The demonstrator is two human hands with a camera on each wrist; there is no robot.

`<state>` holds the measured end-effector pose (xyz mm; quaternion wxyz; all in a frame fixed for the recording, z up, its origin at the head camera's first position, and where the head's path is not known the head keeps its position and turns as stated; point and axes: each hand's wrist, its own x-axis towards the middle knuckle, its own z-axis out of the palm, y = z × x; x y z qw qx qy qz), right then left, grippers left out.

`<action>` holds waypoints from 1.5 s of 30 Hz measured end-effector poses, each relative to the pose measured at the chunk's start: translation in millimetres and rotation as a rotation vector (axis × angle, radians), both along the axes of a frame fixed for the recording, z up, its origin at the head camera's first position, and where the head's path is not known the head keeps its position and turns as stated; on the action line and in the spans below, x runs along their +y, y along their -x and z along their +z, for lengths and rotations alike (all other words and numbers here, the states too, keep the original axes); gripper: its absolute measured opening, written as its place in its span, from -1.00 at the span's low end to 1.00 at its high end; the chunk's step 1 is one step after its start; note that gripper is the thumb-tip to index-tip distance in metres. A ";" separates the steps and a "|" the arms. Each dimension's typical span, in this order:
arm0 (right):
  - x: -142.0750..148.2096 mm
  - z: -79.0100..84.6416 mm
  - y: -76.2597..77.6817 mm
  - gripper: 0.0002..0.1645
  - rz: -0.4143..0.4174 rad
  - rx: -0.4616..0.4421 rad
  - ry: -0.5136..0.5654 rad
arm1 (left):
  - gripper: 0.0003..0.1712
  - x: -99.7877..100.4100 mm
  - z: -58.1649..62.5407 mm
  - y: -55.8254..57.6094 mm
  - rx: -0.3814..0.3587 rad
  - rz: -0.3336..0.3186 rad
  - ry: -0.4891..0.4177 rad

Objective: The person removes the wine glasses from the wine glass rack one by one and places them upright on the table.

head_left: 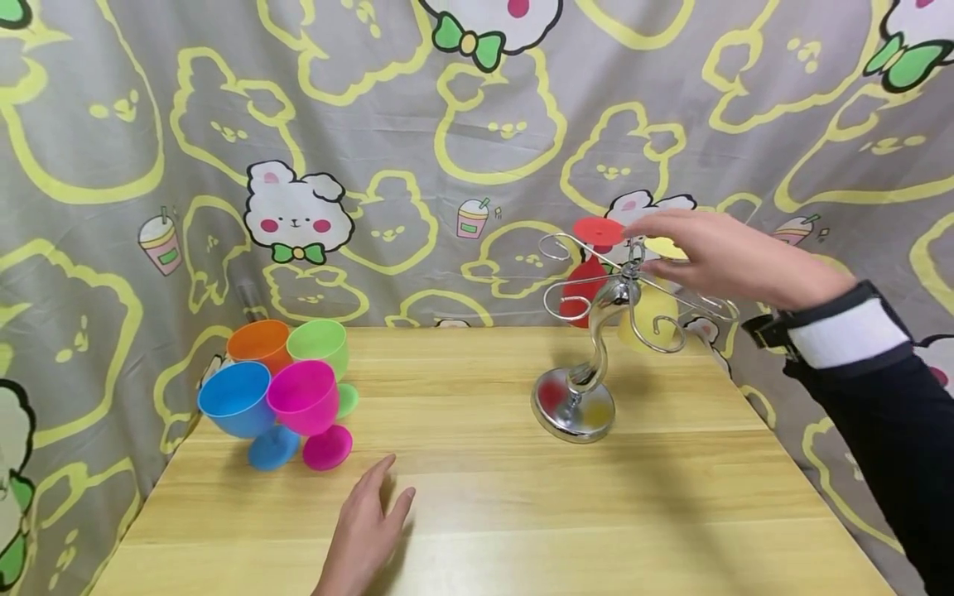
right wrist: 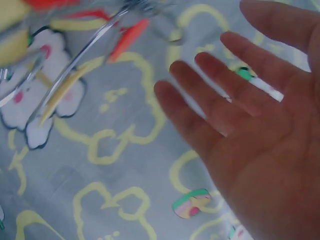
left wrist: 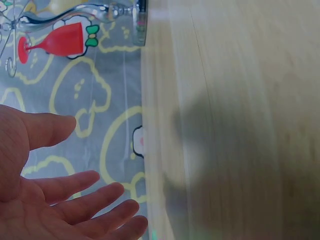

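"Chrome stand (head_left: 599, 335), upright on the surface (head_left: 477, 397), right of the middle: what hangs from it?"

"A red goblet (head_left: 581, 290) and a yellow goblet (head_left: 645, 308), both bowl-down among the curled wire arms. Their colours show on the stand's round, shiny base."

"And the hands? Is the right one holding anything?"

"No. The right hand (head_left: 715, 252) is up by the top of the stand, close over the yellow goblet, with its fingers extended. Its own wrist view shows a bare palm. I can't tell whether a fingertip touches the metal."

"What about the left?"

"The left hand (head_left: 370, 517) is low at the front, nothing in its grasp, fingers loose and thumb apart from them. It is near the pink goblet (head_left: 304, 397) but not touching it."

"Is that goblet alone?"

"No, four are grouped at the left of the surface, bowls up: the pink one and a blue goblet (head_left: 237, 401) in front, an orange goblet (head_left: 258, 343) and a green goblet (head_left: 324, 343) behind."

"And beyond the surface?"

"A grey curtain (head_left: 402, 124) with yellow outlined figures and white rabbits wearing green bows."
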<state>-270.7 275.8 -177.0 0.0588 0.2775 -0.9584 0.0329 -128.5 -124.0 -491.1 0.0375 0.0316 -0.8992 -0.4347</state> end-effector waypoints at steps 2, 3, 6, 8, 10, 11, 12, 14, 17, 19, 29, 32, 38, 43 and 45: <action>1.3 -1.0 8.6 -0.47 0.022 0.006 -0.030 | -0.29 2.4 -0.9 -0.5 0.002 -0.004 -0.007; 2.0 -1.6 11.8 -0.51 0.033 0.013 -0.037 | -0.30 3.3 -1.2 -0.7 0.000 -0.005 -0.009; 4.1 -2.2 17.5 -0.57 0.042 0.016 -0.055 | -0.30 4.3 -1.7 -0.6 -0.004 -0.006 -0.005; 5.1 -2.6 21.5 -0.61 0.059 0.032 -0.060 | -0.30 4.0 -1.9 -0.2 -0.005 -0.002 0.000; 5.8 -2.9 25.6 -0.64 0.075 0.042 -0.060 | -0.31 3.3 -2.1 0.3 0.000 0.005 0.007; 5.8 -3.2 27.5 -0.66 0.079 0.048 -0.060 | -0.32 2.9 -2.2 0.5 0.002 0.008 0.008; 5.9 -3.6 29.4 -0.68 0.084 0.052 -0.059 | -0.32 2.5 -2.4 0.6 0.005 0.010 0.008; 5.0 -4.4 32.1 -0.72 0.091 0.062 -0.062 | -0.32 1.6 -2.8 0.7 0.006 0.013 0.006; 5.1 -5.9 34.4 -0.76 0.101 0.082 -0.066 | -0.33 0.9 -3.3 0.4 0.001 0.012 0.007; 5.9 -6.6 35.5 -0.78 0.110 0.098 -0.071 | -0.33 0.9 -3.5 0.3 -0.003 0.010 0.008; 7.8 -8.0 36.9 -0.79 0.115 0.139 -0.065 | -0.33 4.0 -5.2 1.0 -0.009 0.009 -0.003; 6.2 -7.0 38.3 -0.79 0.117 0.137 -0.059 | -0.33 3.4 -6.0 0.4 -0.017 0.012 -0.004; 2.1 -2.3 40.9 -0.83 0.085 0.121 -0.071 | -0.32 2.4 -7.4 -0.1 -0.020 0.014 -0.006; -0.6 1.2 42.7 -0.88 0.046 0.113 -0.090 | -0.32 2.9 -8.5 1.0 -0.020 0.010 -0.003; -1.0 2.1 44.0 -0.91 0.022 0.095 -0.100 | -0.33 3.1 -9.1 1.4 -0.019 0.009 -0.001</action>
